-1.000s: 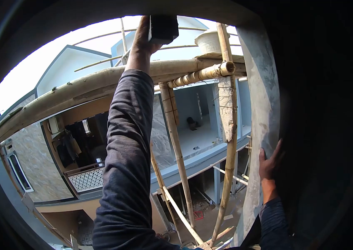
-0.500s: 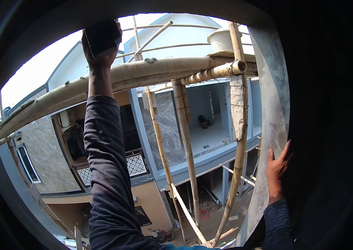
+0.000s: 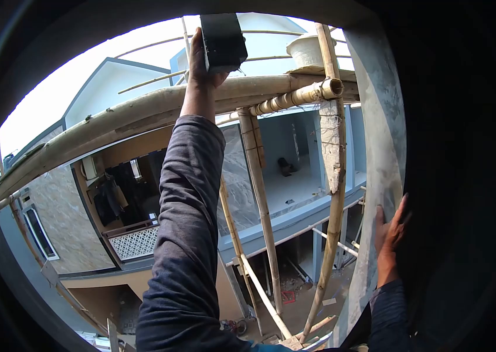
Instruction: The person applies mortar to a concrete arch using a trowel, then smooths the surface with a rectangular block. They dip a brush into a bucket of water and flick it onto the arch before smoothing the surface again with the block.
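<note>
- One building (image 3: 70, 216), marble-patterned and blue, spans the background from 8 to 3 o'clock, behind bamboo scaffolding.
- The round-topped opening's concrete jamb (image 3: 381, 135) rises at 3 o'clock, pale against the dark interior.
- A thick bamboo beam (image 3: 142, 117) slants from 9 o'clock up toward 1 o'clock, passing behind the raised wrist.
- The left arm (image 3: 187, 217), in a dark sleeve, stretches nearly straight from 6 to 11 o'clock; its left hand (image 3: 201, 66) is raised overhead, fingers partly curled and gripping a block, some hidden by it.
- A pale tub (image 3: 305, 51) sits at 1 o'clock beyond the beam.
- The right hand (image 3: 389, 234), between 3 and 4 o'clock, is open and upright against the jamb, thumb apart from extended fingers.
- The dark block (image 3: 223, 46) is near 12 o'clock, held at the opening's upper edge; whether they touch cannot be told.
</note>
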Motion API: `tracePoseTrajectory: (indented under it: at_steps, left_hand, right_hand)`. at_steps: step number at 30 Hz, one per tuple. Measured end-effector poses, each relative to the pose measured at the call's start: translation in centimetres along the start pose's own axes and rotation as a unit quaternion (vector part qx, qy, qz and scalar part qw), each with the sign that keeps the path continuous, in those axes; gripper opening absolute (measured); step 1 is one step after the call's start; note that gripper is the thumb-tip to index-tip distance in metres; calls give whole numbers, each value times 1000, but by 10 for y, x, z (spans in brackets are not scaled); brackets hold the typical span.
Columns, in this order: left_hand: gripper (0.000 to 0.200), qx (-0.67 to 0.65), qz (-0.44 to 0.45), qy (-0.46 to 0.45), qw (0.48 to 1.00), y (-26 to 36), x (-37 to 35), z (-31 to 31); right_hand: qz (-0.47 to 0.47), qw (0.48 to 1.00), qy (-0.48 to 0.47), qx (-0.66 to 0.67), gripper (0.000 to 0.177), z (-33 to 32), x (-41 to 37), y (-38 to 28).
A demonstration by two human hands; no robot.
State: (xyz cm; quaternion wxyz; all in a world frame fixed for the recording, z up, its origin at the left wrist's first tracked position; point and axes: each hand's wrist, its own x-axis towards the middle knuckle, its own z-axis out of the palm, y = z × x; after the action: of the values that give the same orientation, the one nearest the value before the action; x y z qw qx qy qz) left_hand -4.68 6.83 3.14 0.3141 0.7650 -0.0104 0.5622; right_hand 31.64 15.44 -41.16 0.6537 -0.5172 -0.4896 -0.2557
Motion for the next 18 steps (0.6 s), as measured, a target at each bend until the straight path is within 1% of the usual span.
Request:
tracePoseTrajectory:
  at_steps: [1,2,3,4,5,7,8,10,11,12,13,14,15,17,18]
  left_hand:
    - [72,-42,24,-60,997,28,-17,-4]
    - [70,-104,28,-118,987,58,-34,-6]
    - [69,-111,54,-95,988,86,-51,-2]
    - [69,-86,88,-95,988,114,-63,-3]
    - [65,-94,96,-99,986,136,-71,0]
    - [51,-61,102,-74,990,165,-75,16]
    - [52,-59,107,-69,990,168,-70,15]
    - [52,-58,107,-54,991,160,-57,11]
    - [52,-61,102,-49,992,150,-47,9]
    - [53,-102,75,-74,989,128,-38,22]
    - [54,-108,71,-64,990,108,-25,23]
    - [56,-99,59,-52,992,87,-6,23]
    - [57,-90,48,-40,994,66,14,21]
    - [60,-95,36,-75,992,16,48,24]
    - [61,-82,54,-78,992,-8,57,33]
  right_hand:
    - [-3,1000,9,-28,81,-1,-1,-2]
    - [-3,1000,5,-24,81,2,-3,-1]
    - [10,1000,5,0,81,6,-5,1]
    - [25,999,9,24,80,11,-4,2]
    - [29,999,9,24,80,12,-5,3]
    - [36,999,-5,13,80,13,-5,5]
    - [39,999,-5,12,80,14,-5,5]
    - [43,998,-9,49,80,15,-6,6]
    - [47,998,-5,46,80,15,-4,5]
    - [35,999,-2,34,81,12,-3,4]
    - [23,1000,0,21,81,9,-3,3]
    - [60,998,-10,18,80,14,-7,1]
    - [42,999,-9,14,79,0,-2,-3]
    - [44,999,-13,16,79,1,-3,0]
    - [25,999,22,-21,80,7,-3,2]
